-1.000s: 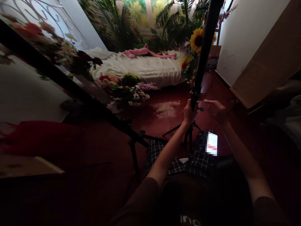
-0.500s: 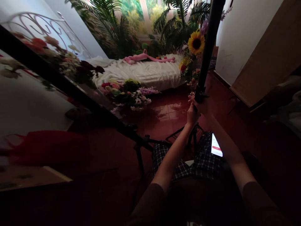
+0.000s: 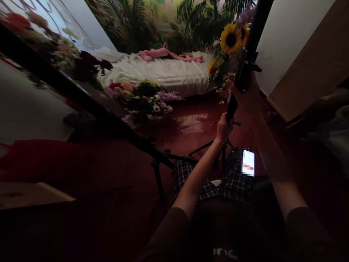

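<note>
A tall black light stand point(image 3: 234, 105) leans up and away to the right in front of me. My left hand point(image 3: 224, 128) is closed around its lower pole, just above a small knob point(image 3: 237, 123). Higher up, my right hand point(image 3: 249, 92) wraps the pole right under a dark clamp collar point(image 3: 247, 71); its thumb shows on the left side, and the other fingers are partly lost in shadow. Part of the stand's spread legs point(image 3: 203, 147) shows between my knees. On my right thigh, over checked trousers point(image 3: 188, 174), lies a lit phone point(image 3: 248, 163).
Another black pole point(image 3: 109, 118) slants across the left side. Behind are a white-draped bed point(image 3: 163, 74) with a pink plush toy point(image 3: 158, 54), artificial flowers point(image 3: 152, 103), and sunflowers point(image 3: 230, 38). A wooden board point(image 3: 300, 80) leans at right; a red bag point(image 3: 40, 158) sits left.
My right hand has slid up the pole together with the collar, away from my left hand, which stays low. More of the lower pole shows between them. The view has tipped slightly downward.
</note>
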The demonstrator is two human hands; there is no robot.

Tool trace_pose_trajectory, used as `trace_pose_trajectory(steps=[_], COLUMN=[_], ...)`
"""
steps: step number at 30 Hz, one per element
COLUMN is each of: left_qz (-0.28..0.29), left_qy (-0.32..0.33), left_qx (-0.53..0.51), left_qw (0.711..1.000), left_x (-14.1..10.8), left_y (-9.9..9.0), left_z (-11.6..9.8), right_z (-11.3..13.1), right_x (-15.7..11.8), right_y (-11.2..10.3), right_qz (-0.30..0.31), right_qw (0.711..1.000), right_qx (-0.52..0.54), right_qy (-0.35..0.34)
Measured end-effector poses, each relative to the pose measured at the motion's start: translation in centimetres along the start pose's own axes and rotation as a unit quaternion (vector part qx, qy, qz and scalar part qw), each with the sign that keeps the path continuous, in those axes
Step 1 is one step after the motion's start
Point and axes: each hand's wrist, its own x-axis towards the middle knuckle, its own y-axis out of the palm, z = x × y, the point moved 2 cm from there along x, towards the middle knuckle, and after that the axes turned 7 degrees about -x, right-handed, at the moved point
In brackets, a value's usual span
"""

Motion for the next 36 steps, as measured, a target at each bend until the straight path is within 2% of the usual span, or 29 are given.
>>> trace_pose_trajectory(steps=[2,4,8,11,13,18,25,27,29,31,33,34,36], left_qz=[-0.005,-0.014,-0.022,-0.014,-0.012,-0.012,-0.011,-0.012,-0.013,-0.014,-0.012,-0.011,-0.013], left_qy=[0.005,0.008,0.006,-0.004,-0.008,-0.012,-0.013,-0.016,-0.020,-0.024,-0.024,-0.023,-0.017], left_qx=[0.007,0.009,0.008,0.005,0.005,0.006,0.000,-0.001,-0.002,0.000,0.003,0.003,0.000], left_qw=[1.000,1.000,1.000,1.000,1.000,1.000,1.000,1.000,1.000,1.000,1.000,1.000,1.000], left_x=[0.0,-0.1,-0.1,-0.1,-0.1,-0.1,-0.1,-0.1,-0.1,-0.1,-0.1,-0.1,-0.1], left_y=[0.0,0.0,0.0,0.0,0.0,0.0,-0.2,-0.2,-0.2,-0.2,-0.2,-0.2,-0.2], left_z=[0.0,0.0,0.0,0.1,0.1,0.2,-0.3,-0.4,-0.4,-0.4,-0.4,-0.3,-0.3], right_z=[-0.4,-1.3,-4.9,-7.3,-8.2,-9.0,-8.9,-8.8,-9.0,-9.5,-9.8,-9.8,-9.7], right_x=[-2.0,-4.4,-9.2,-11.5,-12.2,-12.1,-12.1,-11.9,-11.7,-11.5,-11.5,-11.6,-11.9], right_y=[-1.1,-2.1,-3.9,-4.5,-4.4,-3.5,-2.4,-1.7,-0.8,0.2,0.9,1.0,0.7], right_qz=[0.007,0.047,0.137,0.182,0.192,0.159,0.153,0.136,0.115,0.119,0.144,0.157,0.153], right_qw=[1.000,0.999,0.990,0.982,0.980,0.984,0.983,0.984,0.970,0.929,0.882,0.869,0.874], right_qx=[-0.013,-0.001,-0.016,-0.035,-0.039,-0.034,-0.057,-0.024,0.037,0.125,0.197,0.218,0.222], right_qy=[-0.003,0.004,0.033,0.043,0.046,0.068,0.079,0.117,0.209,0.328,0.403,0.416,0.405])
